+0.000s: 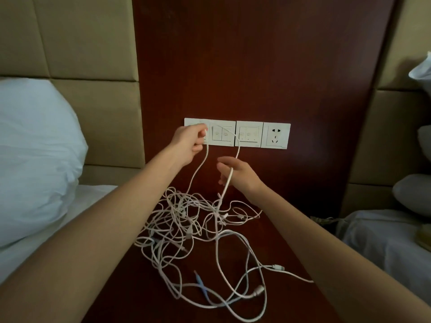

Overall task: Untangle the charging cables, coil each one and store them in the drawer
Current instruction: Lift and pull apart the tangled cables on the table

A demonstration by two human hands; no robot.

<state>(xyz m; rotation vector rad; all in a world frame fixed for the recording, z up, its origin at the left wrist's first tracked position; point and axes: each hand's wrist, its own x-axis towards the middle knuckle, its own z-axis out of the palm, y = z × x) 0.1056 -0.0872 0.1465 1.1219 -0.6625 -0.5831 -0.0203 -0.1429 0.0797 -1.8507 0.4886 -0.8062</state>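
A tangle of several white charging cables (pixel 186 220) lies on the dark wooden nightstand top (pixel 286 250). My left hand (pixel 190 142) is raised in front of the wall switches and pinches one white cable (pixel 200 164) near its end. That cable loops over to the right and runs down across my right hand (pixel 235 174), whose fingers are loosely spread with the strand lying against them. Both strands drop into the tangle. A connector with a blue end (pixel 201 285) and a white plug (pixel 278 267) lie at the front of the pile. No drawer is in view.
A row of white wall switches (pixel 247 134) and a socket (pixel 276 136) sits on the dark wood panel behind the nightstand. A bed with a white pillow (pixel 35 155) is on the left. Another bed with pillows (pixel 412 194) is on the right.
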